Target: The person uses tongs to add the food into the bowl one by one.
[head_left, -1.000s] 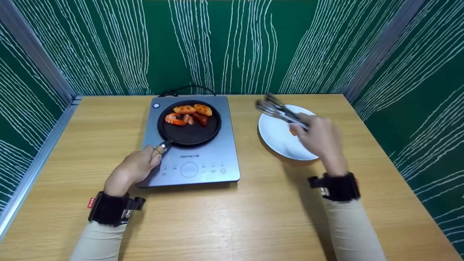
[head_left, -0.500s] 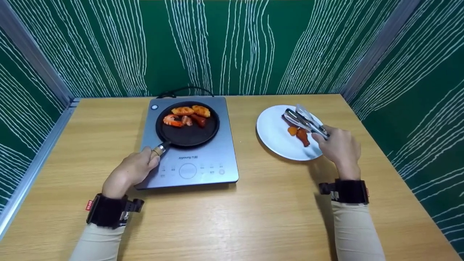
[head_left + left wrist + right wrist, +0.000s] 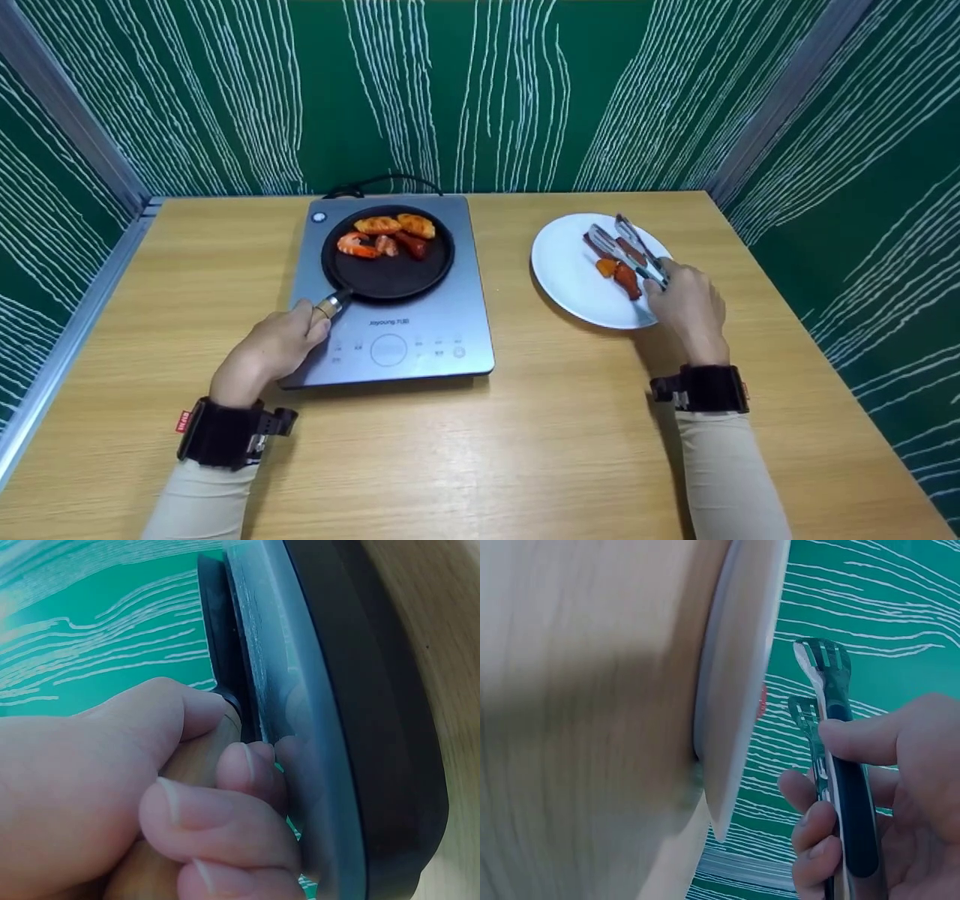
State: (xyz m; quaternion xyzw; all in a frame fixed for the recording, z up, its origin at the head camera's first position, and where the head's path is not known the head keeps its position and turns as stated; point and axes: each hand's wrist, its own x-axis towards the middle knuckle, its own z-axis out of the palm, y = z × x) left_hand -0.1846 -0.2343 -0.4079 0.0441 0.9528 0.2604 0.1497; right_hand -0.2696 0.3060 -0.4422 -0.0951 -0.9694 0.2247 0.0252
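My left hand (image 3: 274, 341) grips the wooden handle (image 3: 196, 757) of a small black frying pan (image 3: 386, 279); fingers and thumb curl round it in the left wrist view. Pan food lies toward the far side: a shrimp (image 3: 357, 245), two golden dumpling-like pieces (image 3: 378, 225), a small pinkish piece (image 3: 386, 246) and a reddish-brown piece (image 3: 411, 244). My right hand (image 3: 688, 304) holds metal tongs (image 3: 615, 244) with dark grips over a white plate (image 3: 559, 277). The tongs' arms stand apart around a brown piece (image 3: 631, 250). A drumstick (image 3: 627, 281) and an orange piece (image 3: 606, 267) lie nearer.
The pan sits on a silver induction cooker (image 3: 431, 345) with a touch panel. A black cable (image 3: 397, 178) runs behind it. Green walls (image 3: 510, 97) with white lines stand close behind the wooden table (image 3: 450, 450) and at both sides.
The tongs have moved from the plate's left rim, where they pointed at the pan, to the right over its food. Their arms now spread wider. My left hand and the pan stay put.
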